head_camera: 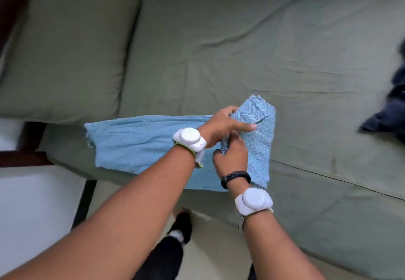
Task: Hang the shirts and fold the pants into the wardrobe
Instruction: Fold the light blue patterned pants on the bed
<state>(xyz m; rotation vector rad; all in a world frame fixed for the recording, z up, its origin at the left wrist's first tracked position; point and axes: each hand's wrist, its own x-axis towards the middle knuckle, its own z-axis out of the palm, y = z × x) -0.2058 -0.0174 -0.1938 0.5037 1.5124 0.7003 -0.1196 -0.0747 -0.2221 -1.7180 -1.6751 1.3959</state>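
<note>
Both L hand (221, 126), R hand (232, 159) grip blue pants (142, 139), dark garment (390, 111) cut off rt

A bed (306, 39) fills most of the view, covered in a dull green sheet with shallow wrinkles running across it. A pillow (65, 49) in the same green lies at the left end, against a dark wooden frame (19, 158). Light blue pants (135, 141) with a fine zigzag weave lie on the sheet near the front edge, just below the pillow's lower edge. Their longer part is spread flat towards the left, and their right end is doubled up and raised off the sheet. A dark garment (390, 113), blurred and crumpled, lies at the far right, well apart from the pants and cut off by the picture's edge.
</note>
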